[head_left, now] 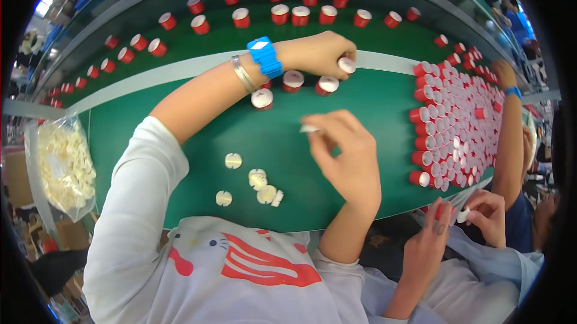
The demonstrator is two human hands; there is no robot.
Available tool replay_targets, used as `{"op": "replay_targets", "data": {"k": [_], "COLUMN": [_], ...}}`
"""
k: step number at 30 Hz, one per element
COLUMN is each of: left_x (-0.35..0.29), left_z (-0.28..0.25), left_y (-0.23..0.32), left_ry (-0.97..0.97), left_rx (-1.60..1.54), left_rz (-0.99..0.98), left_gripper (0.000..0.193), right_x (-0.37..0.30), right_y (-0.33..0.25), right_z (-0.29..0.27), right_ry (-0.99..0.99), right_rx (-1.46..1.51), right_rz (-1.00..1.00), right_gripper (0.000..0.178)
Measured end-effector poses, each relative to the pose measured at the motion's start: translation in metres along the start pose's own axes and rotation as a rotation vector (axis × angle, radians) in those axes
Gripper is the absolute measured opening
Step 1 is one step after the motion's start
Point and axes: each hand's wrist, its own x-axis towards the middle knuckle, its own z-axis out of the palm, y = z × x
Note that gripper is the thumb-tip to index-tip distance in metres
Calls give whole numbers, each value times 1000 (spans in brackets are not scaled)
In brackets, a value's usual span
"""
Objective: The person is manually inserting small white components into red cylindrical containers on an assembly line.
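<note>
My left hand (321,53) reaches across the table, a blue wristband and silver bracelets on its arm. Its fingers are closed round a small red cup (346,66) with a white top. Just below that arm stand several similar cups, among them one red cup (293,82) and another cup (327,86). Nearer to me, my right hand (351,158) is pinched on a white disc (309,128), slightly blurred. Loose cream-coloured discs (234,161) lie on the green table to its left, some piled together.
Rows of red cups (241,18) line the far side, beyond a pale strip (204,67). A dense block of red cups (448,119) fills the right. A clear bag of white parts (63,165) sits at the left edge. Co-workers' hands (424,249) work at the right.
</note>
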Motion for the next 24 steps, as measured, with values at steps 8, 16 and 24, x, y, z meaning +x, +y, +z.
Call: {"op": "replay_targets", "data": {"k": [8, 16, 24], "left_x": [17, 90, 79], "left_z": [15, 133, 135], "left_y": [43, 117, 115], "left_ry": [204, 209, 85], "left_rx": [296, 398, 380], "left_rz": [216, 854, 824], "left_gripper": [33, 17, 16], "right_x": [-49, -50, -53], "right_y": [21, 40, 48], "right_z": [1, -6, -5], "right_ry": [183, 324, 321], "right_rx": [-598, -387, -384], "right_rz": [272, 358, 352], "right_gripper": [10, 19, 27]}}
